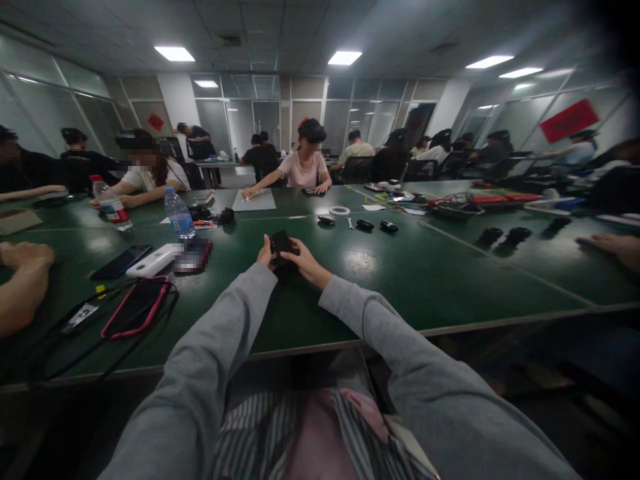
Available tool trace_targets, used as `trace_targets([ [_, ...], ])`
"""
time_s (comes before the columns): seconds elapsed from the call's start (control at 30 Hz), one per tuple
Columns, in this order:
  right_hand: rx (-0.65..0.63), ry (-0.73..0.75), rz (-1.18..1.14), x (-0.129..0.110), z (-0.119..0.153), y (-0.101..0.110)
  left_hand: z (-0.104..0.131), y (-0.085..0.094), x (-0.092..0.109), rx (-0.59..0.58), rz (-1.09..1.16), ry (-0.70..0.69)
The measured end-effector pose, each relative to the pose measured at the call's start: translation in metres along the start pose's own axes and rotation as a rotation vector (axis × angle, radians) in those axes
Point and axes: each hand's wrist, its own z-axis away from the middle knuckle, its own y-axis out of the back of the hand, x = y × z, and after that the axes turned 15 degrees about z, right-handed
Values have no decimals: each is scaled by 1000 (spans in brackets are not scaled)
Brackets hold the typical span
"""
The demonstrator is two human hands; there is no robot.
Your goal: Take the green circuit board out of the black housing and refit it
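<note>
Both of my hands are closed around a small black box-like object [281, 245] just above the green table [320, 313]. My left hand [267, 252] grips its left side, and my right hand [306, 261] takes the right side with a thumb across the front. The object's exact kind is not clear. Beyond my right hand lie a small wrench [351, 224], a white tape ring [339, 211] and several small black items, one of them a dark oblong piece [365, 225].
To the left are phones, including a white one [154, 260], a pink-edged black case [137, 308] with a cord, and two water bottles, one blue-capped [179, 215]. Across the table a person in pink [305, 167] touches a grey sheet [255, 200]. Other people's hands rest at both sides.
</note>
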Motion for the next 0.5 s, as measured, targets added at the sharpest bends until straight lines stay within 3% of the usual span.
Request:
trace_targets([
  [0.1, 55, -86, -154, 1, -8, 10, 1, 3, 2, 19, -47, -67],
  [0.17, 85, -102, -186, 2, -10, 16, 3, 3, 3, -3, -63, -40],
  [0.27, 91, -27, -125, 2, -7, 16, 5, 2, 1, 1, -95, -29],
  [0.4, 86, 114, -32, -2, -7, 15, 4, 1, 0, 36, -139, -114],
  [0.5, 245, 72, -144, -6, -17, 30, 2, 4, 3, -6, -96, -152],
])
